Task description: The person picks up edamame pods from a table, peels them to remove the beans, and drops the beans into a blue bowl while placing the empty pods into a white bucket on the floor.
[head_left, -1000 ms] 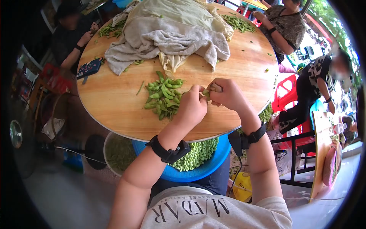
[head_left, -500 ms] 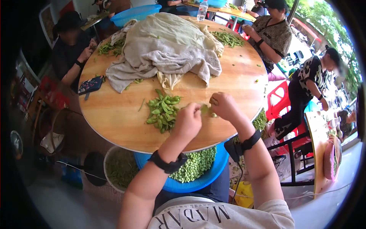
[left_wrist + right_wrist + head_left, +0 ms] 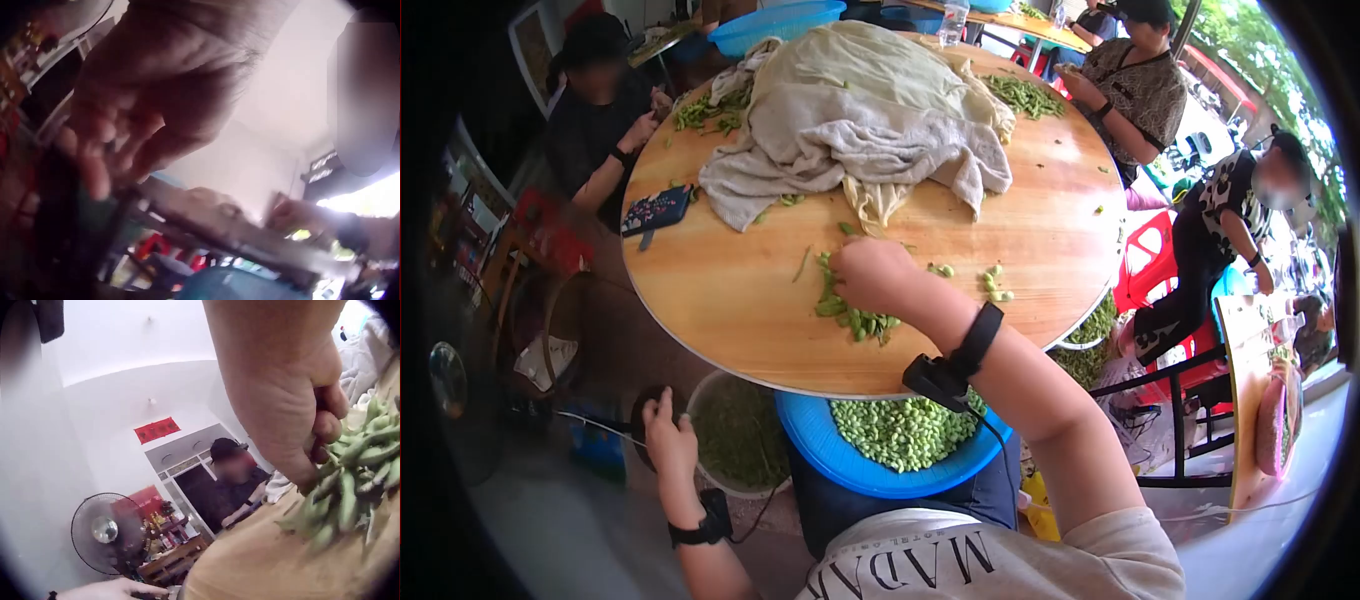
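Note:
In the head view, my right hand (image 3: 875, 272) is over the heap of green pods (image 3: 868, 322) on the round table. The right wrist view shows that hand (image 3: 281, 406) with bent fingers touching the pods (image 3: 347, 497); whether it pinches one is hidden. My left hand (image 3: 668, 440) hangs beside the table at the left rim of a bucket (image 3: 740, 440), its fingers spread and apparently holding nothing. The left wrist view has this hand (image 3: 150, 94) blurred, fingers loosely bent. Shelled beans (image 3: 997, 284) lie on the table right of my right hand.
A blue basin (image 3: 805, 440) of shelled beans sits at my lap under the table (image 3: 730, 320) edge. A cloth-covered mound (image 3: 860, 110) stands mid-table, a dark pouch (image 3: 656, 210) at its left. People (image 3: 595, 120) sit around the table; a fan (image 3: 106, 530) stands behind.
The hands have parted. My left hand has dropped from the table to the bucket at lower left; my right has moved left onto the pod heap. The beans at the right now lie uncovered.

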Motion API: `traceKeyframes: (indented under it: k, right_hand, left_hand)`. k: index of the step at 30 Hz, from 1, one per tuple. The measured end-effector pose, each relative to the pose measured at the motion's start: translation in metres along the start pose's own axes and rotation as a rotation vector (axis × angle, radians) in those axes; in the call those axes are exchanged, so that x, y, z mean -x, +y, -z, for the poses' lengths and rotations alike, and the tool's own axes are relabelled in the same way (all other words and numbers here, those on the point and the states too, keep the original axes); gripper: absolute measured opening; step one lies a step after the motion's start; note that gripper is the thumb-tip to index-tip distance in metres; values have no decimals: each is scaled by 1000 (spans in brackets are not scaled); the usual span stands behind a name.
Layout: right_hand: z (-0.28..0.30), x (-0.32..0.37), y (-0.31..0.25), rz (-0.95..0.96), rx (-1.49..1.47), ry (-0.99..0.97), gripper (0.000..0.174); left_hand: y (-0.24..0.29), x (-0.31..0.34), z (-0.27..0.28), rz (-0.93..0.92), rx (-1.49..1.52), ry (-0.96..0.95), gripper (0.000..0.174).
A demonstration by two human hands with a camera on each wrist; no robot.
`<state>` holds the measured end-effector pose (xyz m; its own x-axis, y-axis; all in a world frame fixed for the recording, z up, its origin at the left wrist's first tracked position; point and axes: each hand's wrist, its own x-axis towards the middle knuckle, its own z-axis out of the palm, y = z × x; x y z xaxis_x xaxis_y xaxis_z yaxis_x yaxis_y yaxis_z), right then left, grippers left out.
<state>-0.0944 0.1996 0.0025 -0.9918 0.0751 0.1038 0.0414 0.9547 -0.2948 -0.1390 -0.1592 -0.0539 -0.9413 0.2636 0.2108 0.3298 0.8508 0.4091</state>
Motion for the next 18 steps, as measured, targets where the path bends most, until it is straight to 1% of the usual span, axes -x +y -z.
traceKeyframes:
  k: [1, 2, 4, 5, 6, 7, 8, 10, 11, 13, 15, 16, 18]
  right_hand:
    - [-2, -3, -3, -3, 25, 6, 20]
    - [5, -1, -6, -39, -63, 63, 20]
    - [29, 11, -3, -102, -231, 159, 20]
    - [27, 18, 8, -83, -442, 256, 19]
    - [36, 29, 7, -174, -640, 262, 17]
    - [44, 39, 2, -267, -836, 271, 14]
    - [42, 48, -1, -316, -1052, 278, 14]
    - [33, 72, -11, -416, -1483, 294, 15]
    - [28, 82, -21, -421, -1608, 297, 15]
    - [18, 103, -32, -416, -1730, 276, 14]
    - [5, 119, -33, -427, -1783, 305, 14]
    - [8, 125, -33, -414, -1726, 304, 14]
    - [8, 134, -22, -450, -1476, 275, 17]
  left_hand:
    - [-6, -1, -1, 3, 101, -35, 31]
    - [25, 1, 11, 232, 487, -173, 29]
    - [67, 4, 21, 191, 727, -309, 21]
    - [88, 6, 25, 170, 850, -367, 18]
    - [111, 9, 24, 166, 1044, -398, 17]
    - [128, 11, 16, 172, 1128, -453, 19]
    - [147, 11, 5, 150, 1255, -506, 25]
    - [187, 14, -13, 198, 1509, -629, 36]
    - [205, 13, -18, 190, 1557, -647, 36]
    - [227, 13, -30, 188, 1598, -673, 33]
    - [235, 20, -41, 150, 1682, -612, 30]
    - [238, 22, -43, 130, 1718, -581, 29]
    - [241, 25, -39, 84, 1631, -550, 27]
